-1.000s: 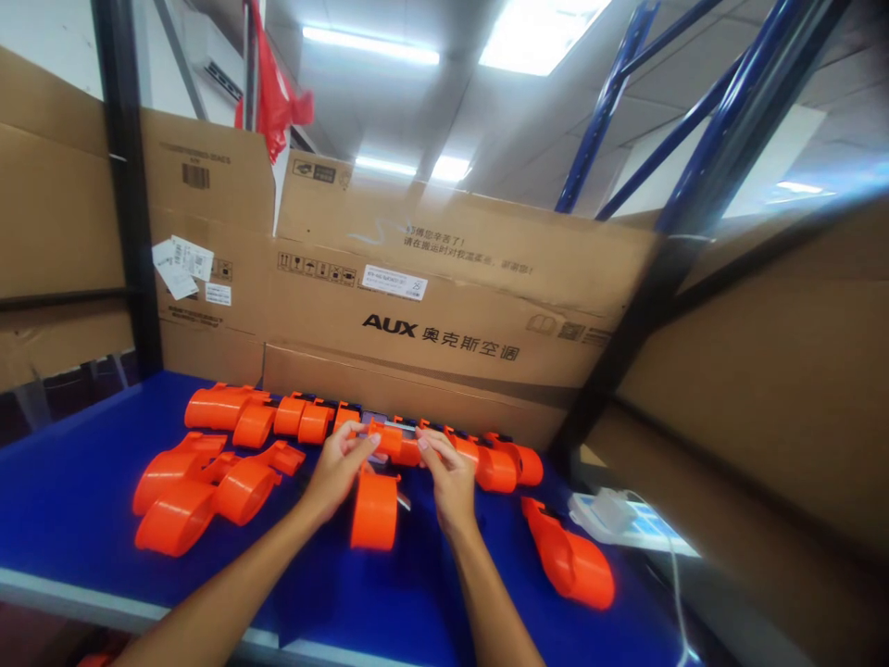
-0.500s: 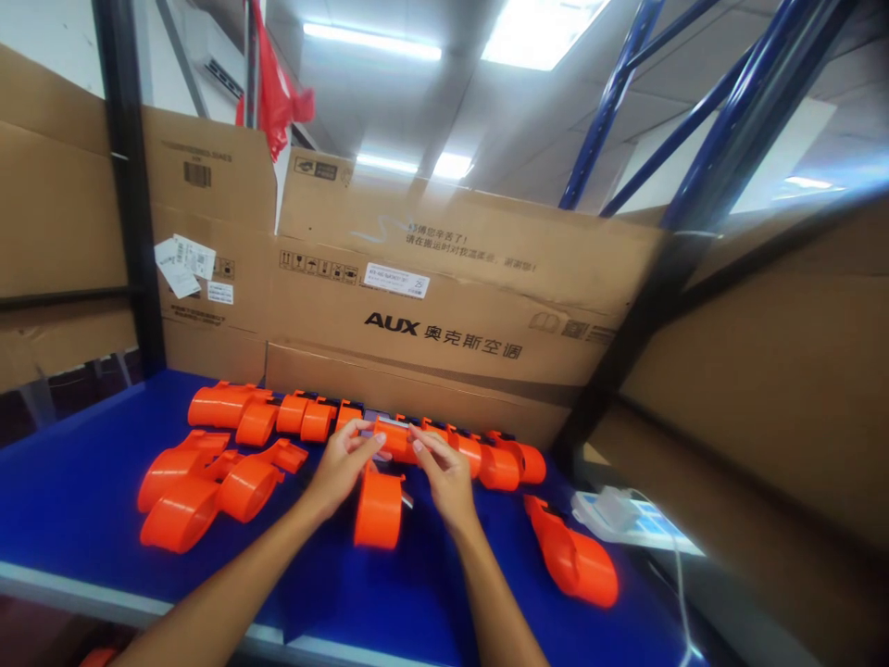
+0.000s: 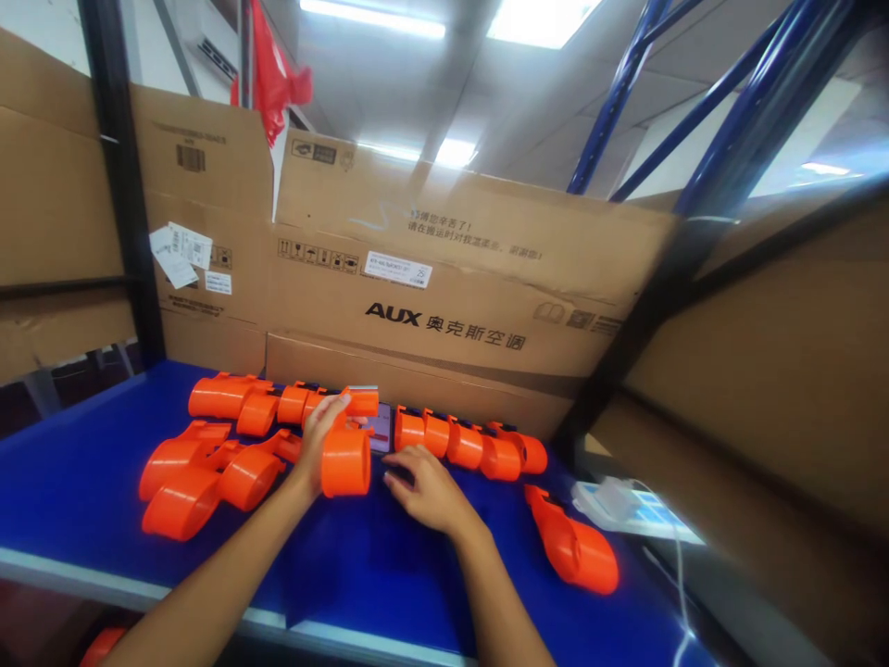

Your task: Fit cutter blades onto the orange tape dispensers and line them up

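Note:
My left hand point(image 3: 320, 434) is closed around an orange plastic ring piece point(image 3: 345, 463), held up over the blue tabletop. The piece has a wide round ring at its lower end and a narrower part with a pale strip at its top, near my fingertips. My right hand point(image 3: 425, 489) is just to the right of it, low over the tabletop, with thumb and forefinger apart and nothing visible between them. Beyond my hands, a phone-like screen point(image 3: 381, 428) leans in the gap of a row of similar orange pieces point(image 3: 465, 446).
More orange pieces point(image 3: 181, 505) lie at the left, and a single one point(image 3: 590, 556) at the right. A cardboard wall point(image 3: 444, 278) closes off the back of the blue table point(image 3: 389, 593). Dark posts point(image 3: 129, 204) flank it. A white power strip with a cable point(image 3: 632, 505) is at the right.
My right hand has let go of the orange piece and drawn down, away from it. My left hand has carried the piece leftward, uncovering the screen behind.

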`<state>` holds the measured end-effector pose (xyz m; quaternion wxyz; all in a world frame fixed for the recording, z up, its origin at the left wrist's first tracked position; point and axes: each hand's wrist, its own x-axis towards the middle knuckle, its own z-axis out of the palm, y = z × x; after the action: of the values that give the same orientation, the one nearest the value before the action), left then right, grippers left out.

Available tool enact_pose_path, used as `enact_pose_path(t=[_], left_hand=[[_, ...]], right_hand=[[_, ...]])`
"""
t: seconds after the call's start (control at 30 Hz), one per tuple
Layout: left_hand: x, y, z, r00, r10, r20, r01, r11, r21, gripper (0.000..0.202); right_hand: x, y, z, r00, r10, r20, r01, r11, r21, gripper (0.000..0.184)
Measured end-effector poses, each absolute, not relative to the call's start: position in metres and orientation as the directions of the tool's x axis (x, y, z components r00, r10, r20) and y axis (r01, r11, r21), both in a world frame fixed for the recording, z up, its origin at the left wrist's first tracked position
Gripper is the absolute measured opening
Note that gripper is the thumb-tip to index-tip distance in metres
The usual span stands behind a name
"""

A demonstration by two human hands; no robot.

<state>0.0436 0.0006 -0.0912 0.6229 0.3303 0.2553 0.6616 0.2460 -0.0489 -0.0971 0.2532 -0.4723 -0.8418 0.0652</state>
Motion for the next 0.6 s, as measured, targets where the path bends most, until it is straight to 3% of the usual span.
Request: enact_pose_path(t=[0.2, 0.6], left_hand=[[0.047, -0.001, -0.092, -0.009, 0.993, 0.116, -0.637, -0.096, 0.765, 0.043], [0.047, -0.002, -0.089, -0.04, 0.99, 0.132, -0.635, -0.127, 0.762, 0.044]], right_hand=[[0.223, -0.059, -0.093, -0.608, 0.745, 0.276, 0.7, 0.667, -0.257, 0.041], [0.211, -0.067, -0.095, -0.596, 0.776, 0.204, 0.745, 0.63, -0.218, 0.055]])
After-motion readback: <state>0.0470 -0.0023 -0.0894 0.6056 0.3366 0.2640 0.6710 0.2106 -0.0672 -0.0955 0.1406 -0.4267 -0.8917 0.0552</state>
